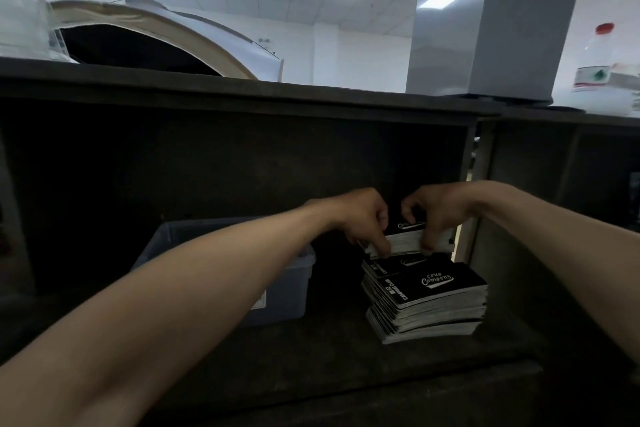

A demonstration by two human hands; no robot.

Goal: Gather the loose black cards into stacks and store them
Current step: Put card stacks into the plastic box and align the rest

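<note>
A thick bundle of black printed cards (407,241) is being pinched between the left hand (365,218) and right hand (438,211), above two stored black card stacks (426,302) on the dark shelf (311,350).

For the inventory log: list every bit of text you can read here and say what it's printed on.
"Camping" or similar, white script logo, with a smaller word above it too blurred to read: top card of the front stack.
Same logo, partly covered by fingers: held stack between the left hand and right hand.
Small white print along the card edges: too small to read.
White sticker on the grey bin: unreadable.
Bottle label: blurred.
</note>
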